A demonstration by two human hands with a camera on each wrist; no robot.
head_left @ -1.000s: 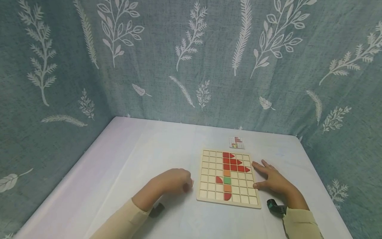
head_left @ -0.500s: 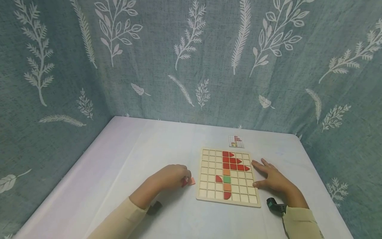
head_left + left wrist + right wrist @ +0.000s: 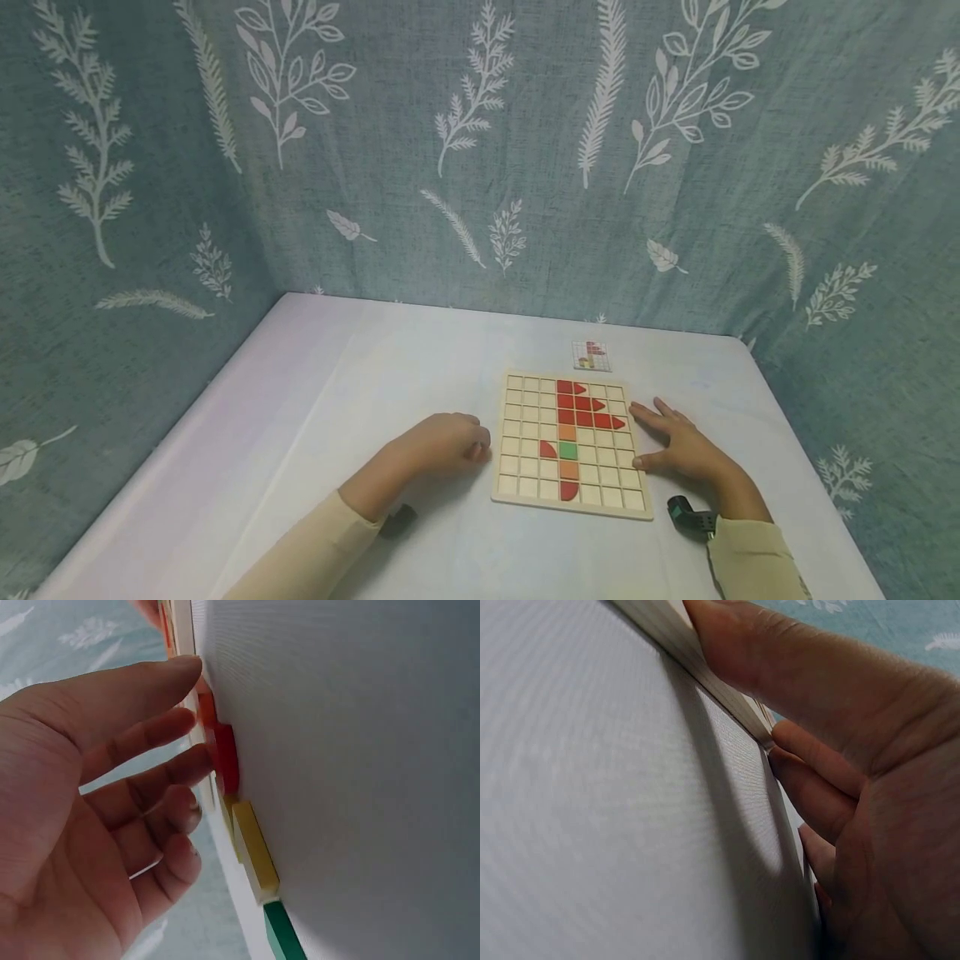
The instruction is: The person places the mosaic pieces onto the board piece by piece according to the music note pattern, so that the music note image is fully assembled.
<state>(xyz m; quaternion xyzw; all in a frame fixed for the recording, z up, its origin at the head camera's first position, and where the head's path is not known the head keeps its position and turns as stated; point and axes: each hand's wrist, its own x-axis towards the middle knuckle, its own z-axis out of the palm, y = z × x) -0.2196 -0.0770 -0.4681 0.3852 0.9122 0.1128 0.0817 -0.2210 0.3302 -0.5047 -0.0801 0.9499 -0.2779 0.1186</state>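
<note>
A wooden grid board (image 3: pixel 517 497) lies on the table with red, orange and green pieces set in a middle column and its neighbouring cells. Just left of it, my left hand (image 3: pixel 448 444) is low over the table. In the left wrist view its thumb and index finger are parted near an orange piece (image 3: pixel 205 710), and another fingertip is right at a red piece (image 3: pixel 225 759). Yellow pieces (image 3: pixel 256 851) and a green piece (image 3: pixel 283 931) lie farther along; the hand hides these in the head view. My right hand (image 3: pixel 686 447) rests at the board's right edge, fingers spread.
Behind the board lies a small pattern card (image 3: pixel 592 357) with a coloured design on a grid. Dark wrist devices (image 3: pixel 692 517) sit at both sleeves. A leaf-patterned curtain (image 3: pixel 420 208) stands behind and beside the white table (image 3: pixel 360 358).
My left hand drew back slightly, showing red and orange pieces by its fingers, then shifted right toward the board, covering them in the head view. My right hand has stayed at the board's edge.
</note>
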